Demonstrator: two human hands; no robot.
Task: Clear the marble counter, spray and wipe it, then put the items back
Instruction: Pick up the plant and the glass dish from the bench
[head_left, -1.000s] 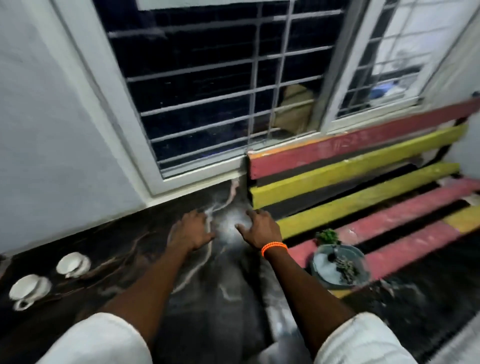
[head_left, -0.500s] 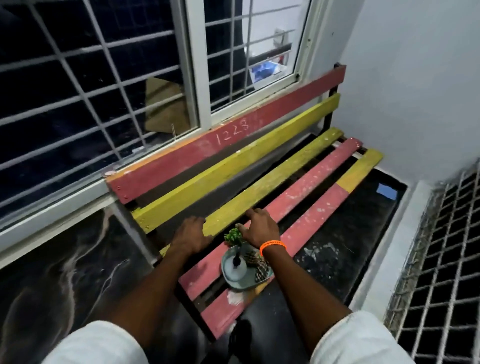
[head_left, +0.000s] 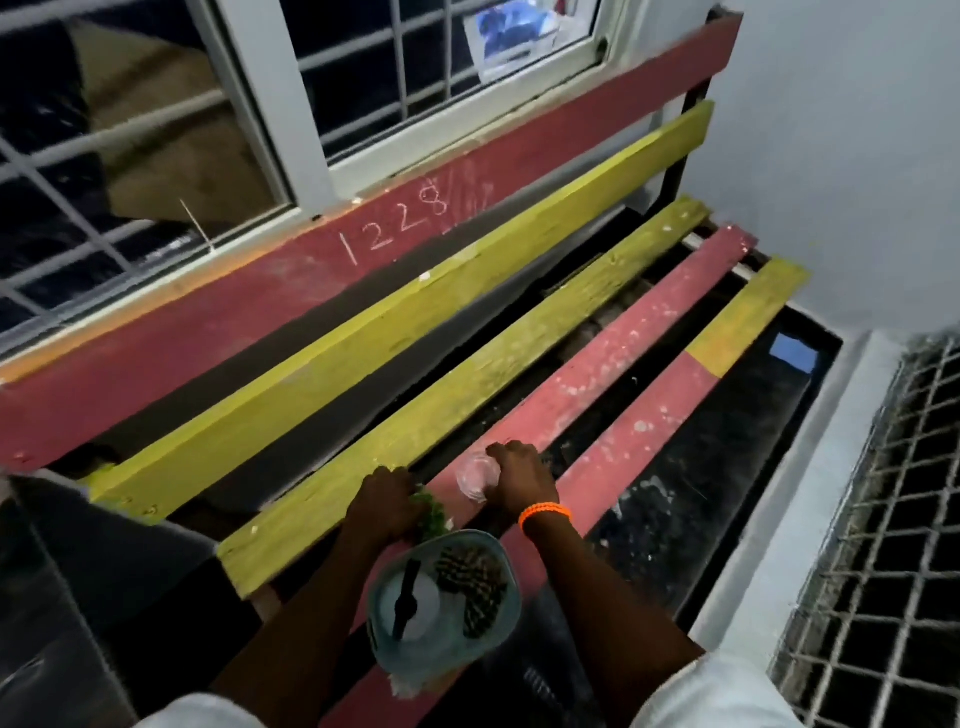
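Just beyond the grey bowl (head_left: 444, 605), my right hand (head_left: 519, 475) grips a clear cup (head_left: 475, 477), my left hand (head_left: 384, 501) clutches greenery (head_left: 431, 512); hurrying risks spilling either between the bench slats (head_left: 597, 374).

The right hand (head_left: 522, 480) now grips a small clear cup (head_left: 475, 475) on the bench's pink slat; the left hand (head_left: 387, 501) now closes on the green sprig (head_left: 434, 514).

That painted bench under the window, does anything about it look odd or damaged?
Yes. The bench is scuffed: white flecks spot the pink slats, and "1228" is chalked on its red backrest. A teal tray perches on the slats at the near end, behind both hands.
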